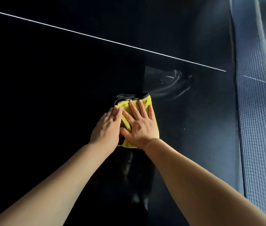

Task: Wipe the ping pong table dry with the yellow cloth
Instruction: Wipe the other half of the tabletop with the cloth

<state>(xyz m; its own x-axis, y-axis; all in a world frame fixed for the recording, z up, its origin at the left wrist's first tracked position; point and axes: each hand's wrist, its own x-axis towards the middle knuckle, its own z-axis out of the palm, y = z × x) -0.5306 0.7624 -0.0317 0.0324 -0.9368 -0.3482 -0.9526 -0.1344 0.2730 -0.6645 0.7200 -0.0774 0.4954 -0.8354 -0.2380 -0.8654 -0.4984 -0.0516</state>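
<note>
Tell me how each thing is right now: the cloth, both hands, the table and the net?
yellow cloth: folded, lying flat on the table under both hands.
left hand: fingers straight, pressing the cloth.
right hand: fingers spread, pressing the cloth.
ping pong table: wet streaks just beyond the cloth.
net: standing up.

I count my two hands, left hand (pixel 107 126) and right hand (pixel 141 126), one yellow cloth (pixel 147 103), one ping pong table (pixel 47 79), one net (pixel 258 111), one long white line (pixel 96 37) on my side, one patch of wet streaks (pixel 169 84).
</note>
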